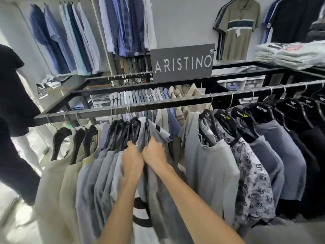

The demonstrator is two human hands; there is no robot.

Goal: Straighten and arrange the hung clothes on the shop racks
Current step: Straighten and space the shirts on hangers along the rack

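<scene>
Curled right hand (154, 152) fingers grip a grey shirt (154, 199) at mid-rail (175, 101); the left hand's (132, 161) grip is hidden among bunched shirts (105, 164). Left-end spacing is judged unfinished.

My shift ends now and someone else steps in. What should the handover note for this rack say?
Left hand: on the bunched grey shirts, fingertips buried in fabric, grip unclear.
Right hand: beside it on the next grey shirt, fingertips hidden too.
Rail: beige tops at left, tight grey bunch mid-rail, a gap, then grey top, printed top and dark tops spaced out rightward.
Done: right side looks evenly spaced.
Left: spread the grey bunch, close the gap.
</scene>
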